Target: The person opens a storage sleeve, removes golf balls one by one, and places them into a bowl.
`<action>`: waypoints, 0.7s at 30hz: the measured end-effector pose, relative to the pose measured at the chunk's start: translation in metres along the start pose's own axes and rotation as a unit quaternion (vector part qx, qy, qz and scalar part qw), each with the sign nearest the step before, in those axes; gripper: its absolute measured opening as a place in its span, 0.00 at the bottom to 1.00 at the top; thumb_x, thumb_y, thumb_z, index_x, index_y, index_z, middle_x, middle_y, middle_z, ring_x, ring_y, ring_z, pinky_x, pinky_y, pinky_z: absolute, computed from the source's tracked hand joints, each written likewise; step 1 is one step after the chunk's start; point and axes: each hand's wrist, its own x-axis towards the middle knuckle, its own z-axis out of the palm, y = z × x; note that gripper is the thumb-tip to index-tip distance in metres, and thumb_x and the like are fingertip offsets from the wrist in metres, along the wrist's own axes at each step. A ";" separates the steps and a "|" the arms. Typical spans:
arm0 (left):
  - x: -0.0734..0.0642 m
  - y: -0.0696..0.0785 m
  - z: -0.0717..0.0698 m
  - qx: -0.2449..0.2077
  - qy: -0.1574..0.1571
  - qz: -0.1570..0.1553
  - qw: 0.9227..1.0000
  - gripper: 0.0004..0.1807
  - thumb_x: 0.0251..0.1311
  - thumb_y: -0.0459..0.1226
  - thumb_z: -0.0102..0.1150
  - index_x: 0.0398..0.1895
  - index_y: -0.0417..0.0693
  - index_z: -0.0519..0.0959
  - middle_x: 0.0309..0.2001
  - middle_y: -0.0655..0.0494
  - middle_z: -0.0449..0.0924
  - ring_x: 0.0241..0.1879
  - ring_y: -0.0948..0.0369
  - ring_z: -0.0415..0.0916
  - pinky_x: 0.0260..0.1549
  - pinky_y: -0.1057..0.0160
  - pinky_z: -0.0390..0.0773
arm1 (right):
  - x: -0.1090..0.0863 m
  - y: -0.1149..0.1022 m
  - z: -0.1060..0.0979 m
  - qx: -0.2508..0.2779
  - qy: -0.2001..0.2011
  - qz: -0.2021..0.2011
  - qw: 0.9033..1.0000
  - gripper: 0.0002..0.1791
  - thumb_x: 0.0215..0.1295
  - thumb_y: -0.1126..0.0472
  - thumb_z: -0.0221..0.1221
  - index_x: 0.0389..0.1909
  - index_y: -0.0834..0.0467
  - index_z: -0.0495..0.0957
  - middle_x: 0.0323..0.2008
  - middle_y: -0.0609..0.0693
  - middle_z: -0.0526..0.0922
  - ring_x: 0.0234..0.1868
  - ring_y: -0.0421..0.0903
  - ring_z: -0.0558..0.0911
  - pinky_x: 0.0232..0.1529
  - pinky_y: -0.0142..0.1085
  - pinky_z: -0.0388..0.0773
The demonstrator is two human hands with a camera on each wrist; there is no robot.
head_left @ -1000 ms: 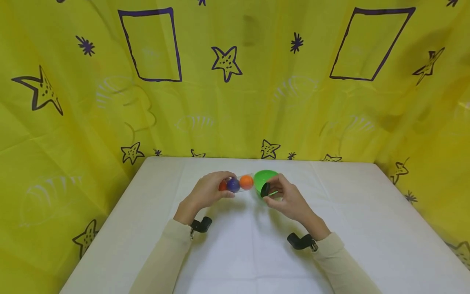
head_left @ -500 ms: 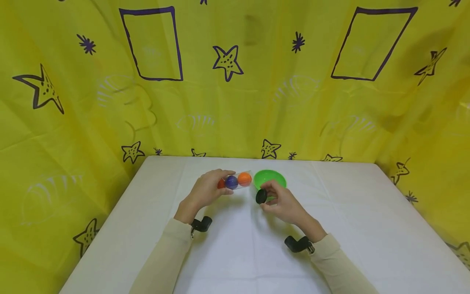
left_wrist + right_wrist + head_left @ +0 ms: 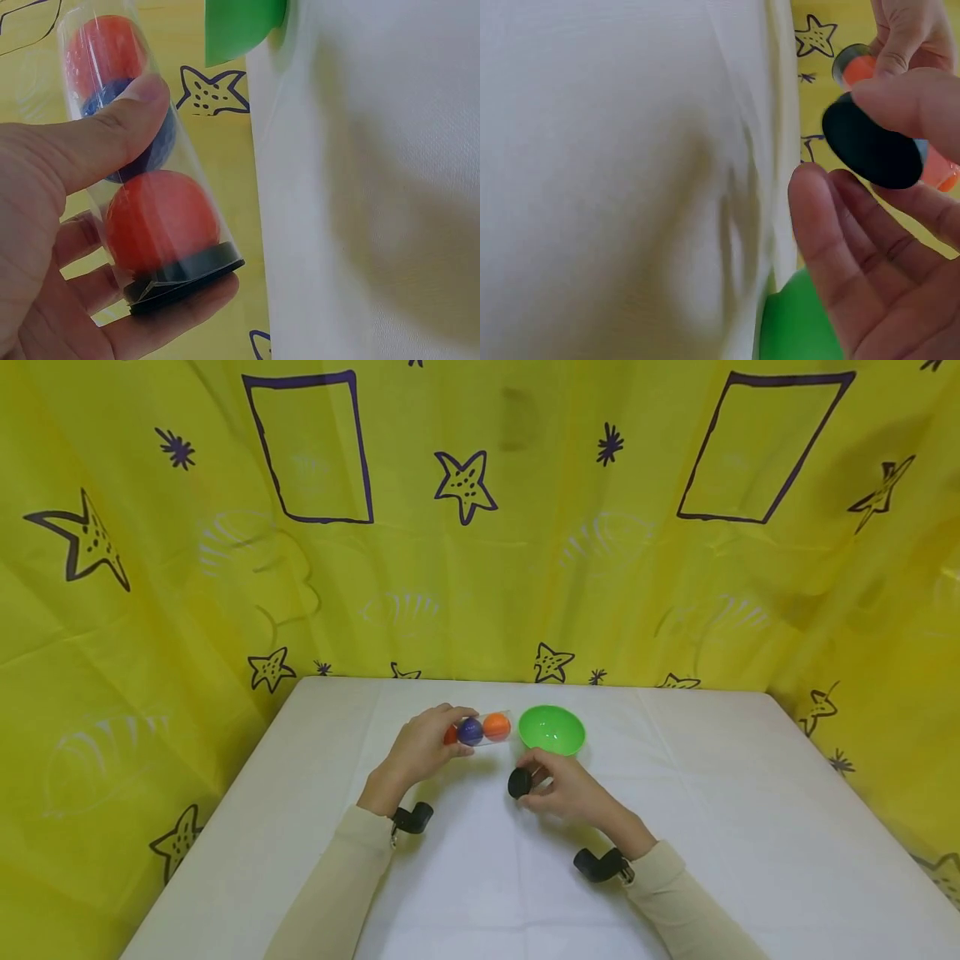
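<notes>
My left hand [image 3: 422,745] grips a clear plastic tube [image 3: 196,180] lying sideways above the table, its uncapped end towards the green bowl [image 3: 552,710]. Inside the tube sit a red ball [image 3: 161,221], a dark blue ball [image 3: 470,732] and an orange ball [image 3: 497,727] in a row. A black end cap [image 3: 187,276] closes the tube's end near my palm. Just in front of the bowl, my right hand [image 3: 567,787] pinches a loose round black cap [image 3: 519,782] between thumb and fingers. In the right wrist view the cap's flat face shows.
A white cloth covers the table [image 3: 450,877]. Behind it and at both sides hangs a yellow curtain [image 3: 480,585] with drawn stars. Each wrist wears a black camera mount, one on the left [image 3: 412,818] and one on the right [image 3: 600,865].
My right hand has drawn the black cap from over the bowl towards me and to the left, uncovering the bowl. The tube in my left hand has shifted slightly left.
</notes>
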 end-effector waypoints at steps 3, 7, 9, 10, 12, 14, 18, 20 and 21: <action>0.000 -0.001 0.000 0.006 0.002 0.000 1.000 0.30 0.56 0.43 0.75 0.64 0.58 0.79 0.50 0.53 0.83 0.49 0.54 0.80 0.51 0.51 0.81 | 0.000 0.002 0.003 -0.020 -0.010 -0.002 1.000 0.24 0.56 0.68 0.72 0.54 0.63 0.77 0.39 0.53 0.83 0.38 0.44 0.80 0.37 0.30 0.82; -0.001 0.000 0.000 0.010 0.003 0.002 1.000 0.30 0.56 0.43 0.75 0.63 0.57 0.79 0.50 0.52 0.83 0.47 0.54 0.79 0.50 0.51 0.81 | 0.001 0.005 0.006 -0.040 -0.013 0.002 0.999 0.25 0.57 0.67 0.72 0.57 0.61 0.78 0.36 0.50 0.81 0.36 0.43 0.77 0.35 0.30 0.79; -0.001 0.001 -0.001 0.012 0.002 0.004 1.000 0.30 0.56 0.43 0.75 0.63 0.57 0.79 0.50 0.52 0.83 0.47 0.55 0.79 0.50 0.52 0.81 | 0.001 0.007 0.007 -0.050 -0.015 0.005 0.999 0.25 0.58 0.66 0.72 0.58 0.61 0.78 0.36 0.49 0.80 0.36 0.43 0.77 0.36 0.30 0.77; -0.001 0.001 -0.001 0.012 0.001 0.004 1.000 0.30 0.56 0.42 0.75 0.63 0.57 0.79 0.49 0.52 0.83 0.47 0.54 0.79 0.50 0.52 0.81 | 0.000 0.007 0.007 -0.053 -0.016 0.007 0.998 0.25 0.58 0.66 0.72 0.58 0.61 0.78 0.35 0.49 0.80 0.36 0.43 0.76 0.36 0.30 0.77; -0.001 0.001 -0.001 0.012 0.000 0.003 1.000 0.30 0.56 0.42 0.75 0.64 0.57 0.79 0.49 0.52 0.83 0.47 0.54 0.79 0.50 0.52 0.82 | 0.000 0.007 0.008 -0.056 -0.019 0.013 0.998 0.25 0.59 0.66 0.71 0.58 0.60 0.78 0.35 0.49 0.80 0.36 0.44 0.76 0.36 0.30 0.75; -0.001 0.001 -0.001 0.012 -0.001 0.002 1.000 0.30 0.56 0.42 0.75 0.64 0.57 0.79 0.50 0.52 0.83 0.48 0.54 0.79 0.51 0.51 0.82 | -0.001 0.007 0.007 -0.058 -0.023 0.019 0.998 0.25 0.60 0.65 0.71 0.58 0.60 0.78 0.35 0.50 0.79 0.36 0.44 0.75 0.35 0.30 0.75; 0.000 0.000 -0.001 0.013 -0.002 -0.001 1.000 0.30 0.57 0.43 0.75 0.64 0.57 0.79 0.50 0.52 0.82 0.49 0.54 0.79 0.51 0.51 0.82 | -0.001 0.007 0.006 -0.066 -0.025 0.037 0.997 0.24 0.61 0.65 0.70 0.58 0.60 0.78 0.33 0.49 0.78 0.34 0.43 0.74 0.34 0.30 0.73; 0.000 -0.001 0.001 0.014 -0.002 -0.003 1.000 0.30 0.57 0.43 0.75 0.64 0.57 0.78 0.51 0.52 0.82 0.49 0.54 0.79 0.50 0.51 0.81 | -0.002 0.007 0.006 -0.073 -0.024 0.043 0.996 0.24 0.60 0.64 0.71 0.57 0.60 0.78 0.31 0.48 0.78 0.33 0.42 0.74 0.33 0.30 0.73; 0.000 -0.001 0.001 0.014 -0.002 -0.002 1.000 0.29 0.57 0.42 0.75 0.64 0.57 0.78 0.51 0.52 0.82 0.49 0.53 0.78 0.50 0.51 0.82 | -0.002 0.007 0.006 -0.077 -0.024 0.045 0.996 0.24 0.60 0.64 0.71 0.57 0.60 0.78 0.31 0.47 0.78 0.32 0.41 0.74 0.32 0.30 0.73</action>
